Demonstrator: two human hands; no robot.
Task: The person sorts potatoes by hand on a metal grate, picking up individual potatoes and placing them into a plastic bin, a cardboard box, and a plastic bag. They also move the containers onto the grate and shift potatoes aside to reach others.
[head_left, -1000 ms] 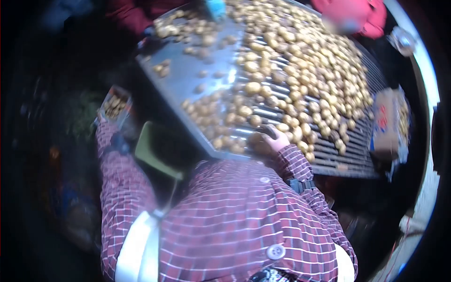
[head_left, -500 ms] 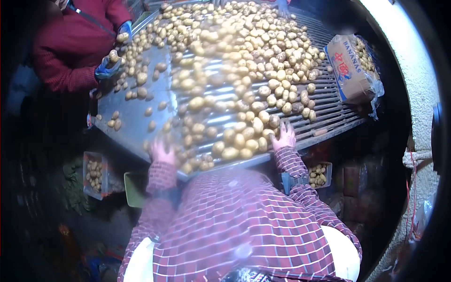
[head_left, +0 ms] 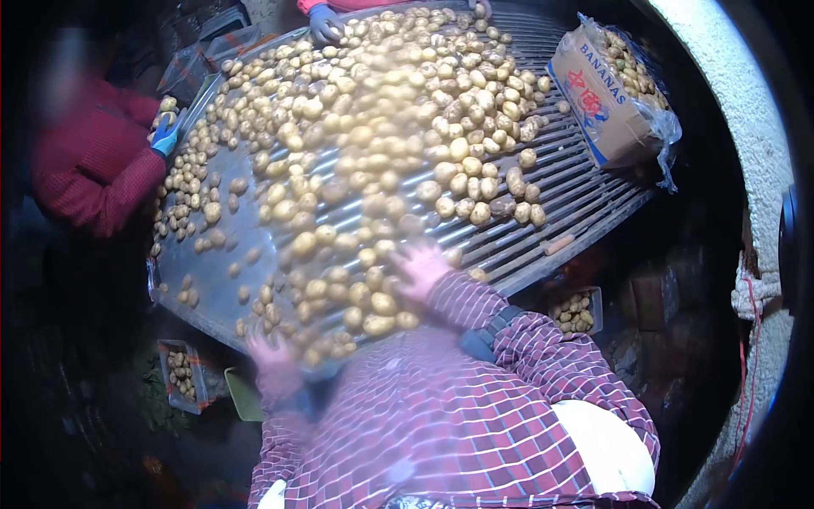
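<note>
Many potatoes lie in a wide heap on a slatted metal table whose left part is a smooth sheet. My right hand rests with spread fingers against the right side of the near potatoes. At the table's near edge on the left, my left hand is beside a few potatoes, its fingers apart though somewhat blurred. Neither hand is closed round a potato.
A banana carton of potatoes stands at the right. Crates of potatoes sit below the table, with a green container nearby. One co-worker holds potatoes at the left; another's gloved hand touches the heap's far edge.
My right hand has moved left across the slats, with near potatoes shifted left. My left hand is lower and slightly left. The view has turned, and the left co-worker's hands are closer together.
</note>
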